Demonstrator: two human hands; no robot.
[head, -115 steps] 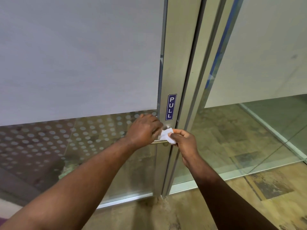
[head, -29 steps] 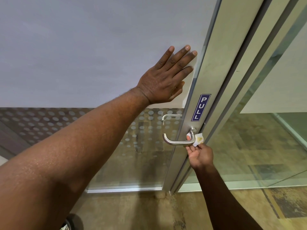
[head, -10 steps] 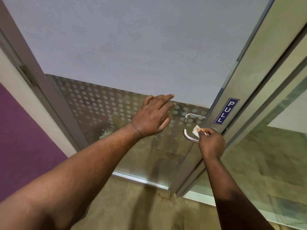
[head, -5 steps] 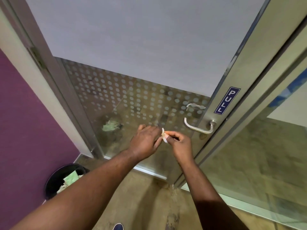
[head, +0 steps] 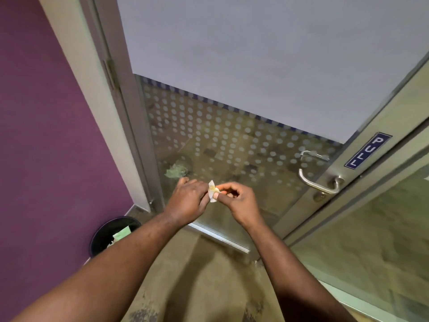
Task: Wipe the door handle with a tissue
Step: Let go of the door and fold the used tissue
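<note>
A small white tissue [head: 211, 191] with a yellowish stain sits pinched between both hands, low in front of the glass door. My left hand [head: 188, 201] touches its left side and my right hand [head: 236, 202] grips it between thumb and fingers. The silver lever door handle [head: 316, 184] sticks out from the metal door frame to the right, well apart from both hands. Nothing touches it. A blue PULL sign [head: 368, 151] sits above the handle.
A black waste bin [head: 111, 234] with paper inside stands on the floor at the lower left, beside the purple wall [head: 46, 147]. The door's frosted glass panel [head: 255, 61] fills the top. A second glass panel [head: 383, 224] lies right of the frame.
My right hand left the handle with the tissue and moved down and left. My left hand dropped from the glass to meet it. The view swung left, showing the bin.
</note>
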